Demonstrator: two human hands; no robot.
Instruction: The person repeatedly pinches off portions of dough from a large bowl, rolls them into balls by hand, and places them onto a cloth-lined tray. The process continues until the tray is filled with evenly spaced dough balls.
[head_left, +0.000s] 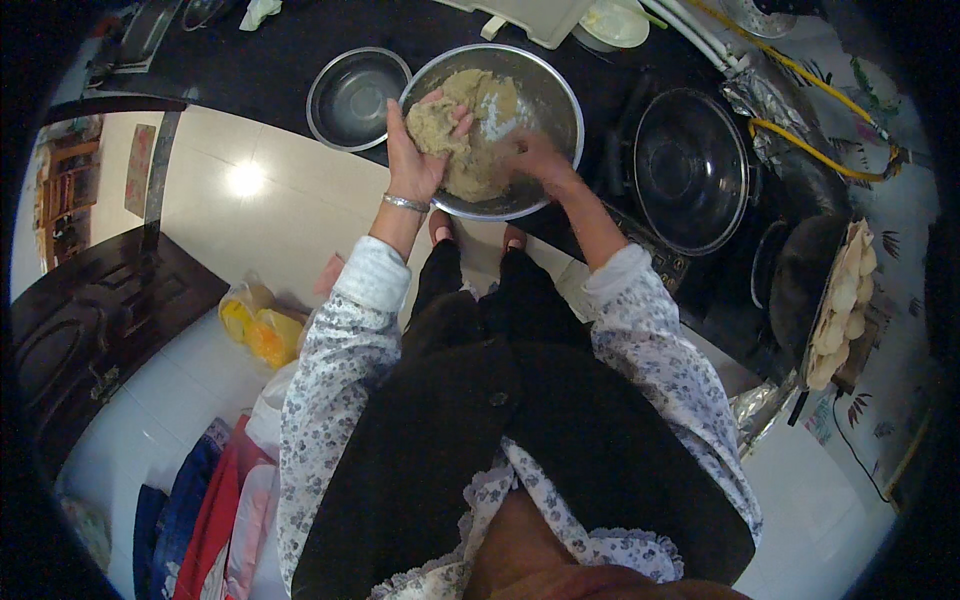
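Observation:
A lump of pale, coarse dough (433, 131) rests in my left hand (414, 166), whose fingers curl round it over the left side of a large metal bowl (561, 101). A silver bangle (406, 202) circles that wrist. My right hand (541, 161), blurred by motion, is inside the right part of the same bowl. Its fingertips are too smeared to show whether they grip anything. More dough (480, 180) lies in the bowl between the two hands. On the bowl's inner side there is a patch of white powder (501, 112).
A smaller metal bowl (358, 97) adjoins the large bowl's left. To the right, a dark wok (690, 172) sits on the stove. Behind are a white tray (544, 19) and a white bowl (615, 26). A yellow hose (802, 71) runs along the wall. Plastic bags (262, 330) lie on the floor.

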